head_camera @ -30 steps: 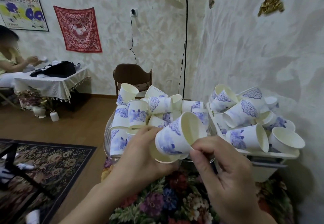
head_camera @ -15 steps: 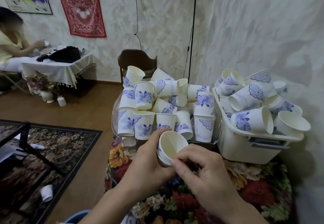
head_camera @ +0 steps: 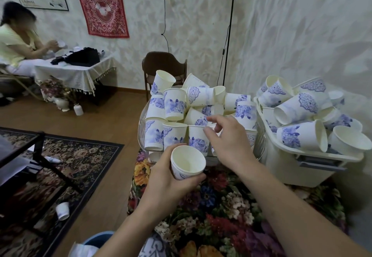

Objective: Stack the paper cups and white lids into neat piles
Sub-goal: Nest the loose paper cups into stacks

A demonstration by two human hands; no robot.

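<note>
My left hand [head_camera: 165,178] grips a short stack of white paper cups [head_camera: 187,163] with blue flower prints, mouth up, just in front of the clear tray [head_camera: 142,128]. That tray holds a heap of several more blue-printed cups [head_camera: 201,108], some upright, some lying over. My right hand [head_camera: 227,138] reaches over the heap's front row, fingers loosely curled and spread above the cups, holding nothing. A white plastic bin [head_camera: 285,164] on the right is filled with several cups [head_camera: 302,108]. No lids are visible.
The tray and bin stand on a floral cloth [head_camera: 221,206]. One cup lies on the floor [head_camera: 62,210] near a patterned rug. A brown chair [head_camera: 164,65] and lamp pole stand behind the tray. A person sits at a small table [head_camera: 74,75] at the far left.
My right hand has let go of the stack's rim and moved up and forward over the heap in the tray. My left hand still holds the stack, now a little lower.
</note>
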